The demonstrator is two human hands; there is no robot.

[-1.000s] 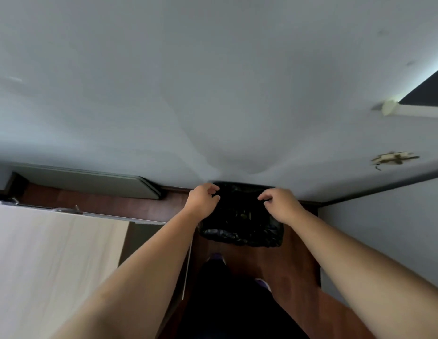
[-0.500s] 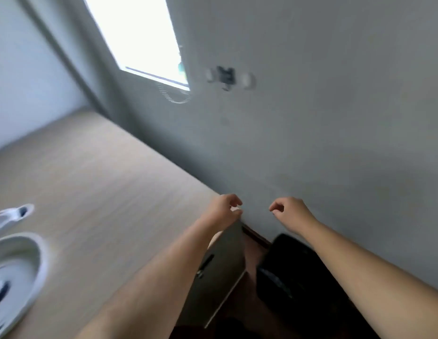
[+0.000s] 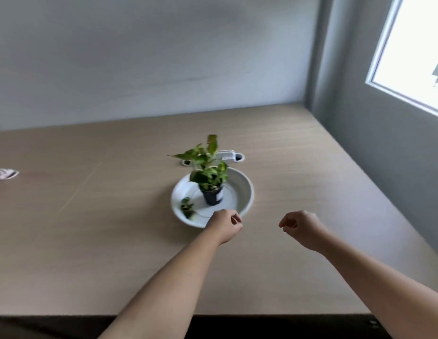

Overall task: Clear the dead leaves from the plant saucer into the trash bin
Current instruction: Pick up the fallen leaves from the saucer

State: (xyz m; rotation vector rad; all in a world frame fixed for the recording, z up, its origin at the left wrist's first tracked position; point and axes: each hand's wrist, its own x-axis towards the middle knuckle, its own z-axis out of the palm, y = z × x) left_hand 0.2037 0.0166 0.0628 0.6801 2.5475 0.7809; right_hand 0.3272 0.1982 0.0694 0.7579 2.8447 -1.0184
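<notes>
A white round saucer [image 3: 240, 189] sits on the wooden table [image 3: 103, 228]. In it stands a small green plant [image 3: 208, 167] in a black pot [image 3: 212, 197]. A few dark leaves [image 3: 187, 207] lie in the saucer's left part. My left hand [image 3: 224, 226] hovers at the saucer's near rim, fingers loosely curled, with nothing visible in it. My right hand [image 3: 302, 228] is over the table to the right of the saucer, also loosely curled and holding nothing visible. The trash bin is out of view.
A white socket strip [image 3: 225, 155] is set in the table behind the plant. A pale object [image 3: 4, 172] lies at the far left edge. Walls close the table at the back and right, with a window [image 3: 413, 52] on the right.
The view has swung from the black trash bin on the floor, across the table, to the plant saucer. Both hands have come from over the bin to the saucer's near side.
</notes>
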